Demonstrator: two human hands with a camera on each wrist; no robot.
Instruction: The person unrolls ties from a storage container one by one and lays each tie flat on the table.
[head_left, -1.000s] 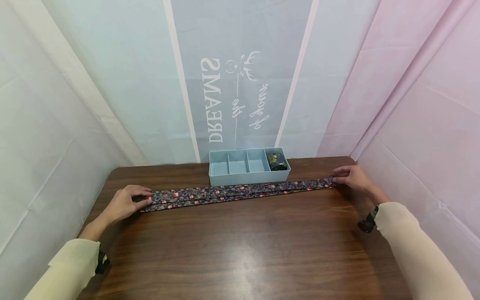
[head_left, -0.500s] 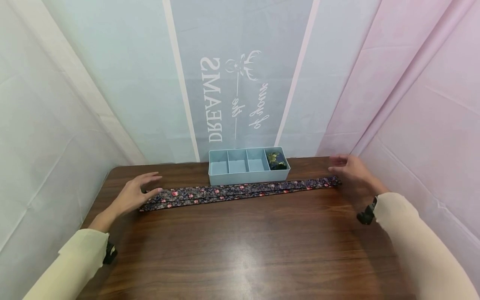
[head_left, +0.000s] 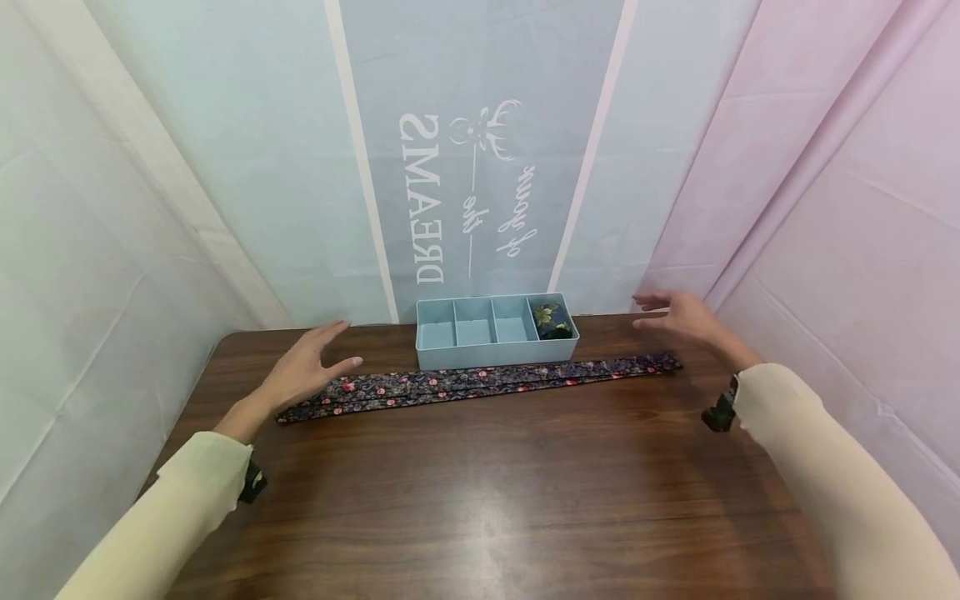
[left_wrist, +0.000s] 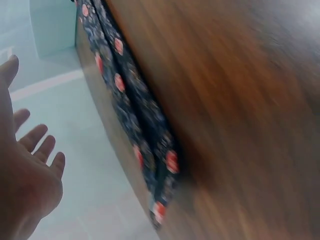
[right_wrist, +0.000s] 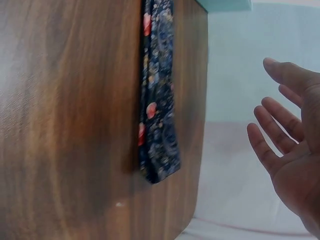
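A dark necktie (head_left: pixel 480 380) with a pink and red floral print lies stretched across the table, folded lengthwise with its layers side by side. My left hand (head_left: pixel 300 367) hovers above its left end, fingers spread and thumb apart, holding nothing. In the left wrist view that end of the tie (left_wrist: pixel 145 120) tapers to a point, apart from the hand (left_wrist: pixel 30 175). My right hand (head_left: pixel 678 319) is raised just beyond the tie's right end, fingers loosely extended. The right wrist view shows the tie's blunt end (right_wrist: pixel 160 135) lying apart from the hand (right_wrist: pixel 295 145).
Behind the tie stands a light blue box (head_left: pixel 491 356) with several compartments. Its rightmost compartment holds a rolled dark floral cloth (head_left: pixel 552 321). The brown wooden table (head_left: pixel 480 500) backs onto a printed curtain (head_left: pixel 480 50), with pale cloth at both sides.
Both hands have let go of the tie's ends and risen, moving inward and toward the back. The tie stays flat where it was.
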